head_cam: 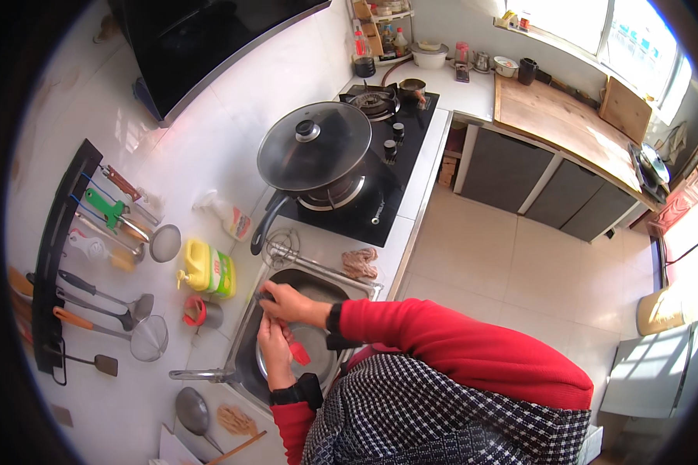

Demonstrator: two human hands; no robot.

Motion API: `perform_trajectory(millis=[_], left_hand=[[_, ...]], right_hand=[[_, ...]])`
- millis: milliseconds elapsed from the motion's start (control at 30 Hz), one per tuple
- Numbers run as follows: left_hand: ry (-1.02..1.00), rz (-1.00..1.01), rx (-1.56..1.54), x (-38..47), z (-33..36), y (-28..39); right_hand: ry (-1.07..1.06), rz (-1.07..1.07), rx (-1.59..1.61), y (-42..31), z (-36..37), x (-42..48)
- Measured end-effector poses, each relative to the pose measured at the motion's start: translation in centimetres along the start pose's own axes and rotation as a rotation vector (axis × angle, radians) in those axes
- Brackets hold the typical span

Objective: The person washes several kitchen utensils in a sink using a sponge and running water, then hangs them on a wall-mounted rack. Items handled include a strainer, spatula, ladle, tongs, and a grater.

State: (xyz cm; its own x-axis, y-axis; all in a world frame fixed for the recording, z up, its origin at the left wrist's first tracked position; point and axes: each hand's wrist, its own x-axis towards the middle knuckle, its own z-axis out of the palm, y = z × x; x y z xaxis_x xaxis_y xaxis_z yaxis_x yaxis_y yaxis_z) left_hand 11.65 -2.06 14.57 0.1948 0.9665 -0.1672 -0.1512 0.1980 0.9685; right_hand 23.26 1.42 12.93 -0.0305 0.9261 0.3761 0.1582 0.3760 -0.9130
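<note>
Both of my hands meet over the stainless steel sink point(246, 349). My left hand point(275, 350) is closed around a red object point(299, 353), whose flat end sticks out towards me; its exact kind is not clear. Just beyond it, my right hand point(294, 305) pinches a small dark object point(263, 296), mostly hidden by the fingers. Whether the red and dark parts belong to one tool cannot be told. Below the hands, a round metal basin point(317, 337) sits in the sink. The faucet point(200, 375) reaches in from the left side.
A lidded wok point(314, 145) stands on the gas stove point(378, 218), its handle point(267, 224) pointing towards the sink. Along the wall are a yellow detergent jug point(209, 267), a spray bottle point(227, 215) and a grey cup point(212, 314). A cloth point(359, 263) and a ladle point(193, 411) flank the sink.
</note>
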Motion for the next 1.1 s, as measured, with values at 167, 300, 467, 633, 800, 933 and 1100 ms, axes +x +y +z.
perform_trajectory(millis=[167,300,467,633,800,933,1100], left_hand=[[-0.04,-0.008,0.004,-0.4,0.1,0.0],[-0.011,-0.014,0.014,-0.8,0.8,-0.2],[0.014,-0.01,0.025,-0.2,0.0,0.2],[-0.021,0.011,0.008,0.0,-0.5,-0.4],[0.061,-0.014,0.038,-0.3,-0.4,-0.6],[0.015,-0.005,-0.014,-0.5,-0.4,-0.8],[0.031,-0.018,0.035,-0.3,-1.5,-1.0]], right_hand=[[-0.059,0.0,-0.046,-0.6,-0.4,0.0],[0.138,-0.008,-0.034,-0.7,-0.7,1.5],[-0.052,-0.069,-0.031,-0.5,-0.1,0.4],[0.014,0.045,0.006,-0.5,0.2,0.5],[-0.036,-0.096,-0.105,-0.6,0.6,1.1],[-0.098,0.039,-0.152,-0.5,0.8,0.9],[-0.173,0.059,-0.061,-0.3,0.9,0.6]])
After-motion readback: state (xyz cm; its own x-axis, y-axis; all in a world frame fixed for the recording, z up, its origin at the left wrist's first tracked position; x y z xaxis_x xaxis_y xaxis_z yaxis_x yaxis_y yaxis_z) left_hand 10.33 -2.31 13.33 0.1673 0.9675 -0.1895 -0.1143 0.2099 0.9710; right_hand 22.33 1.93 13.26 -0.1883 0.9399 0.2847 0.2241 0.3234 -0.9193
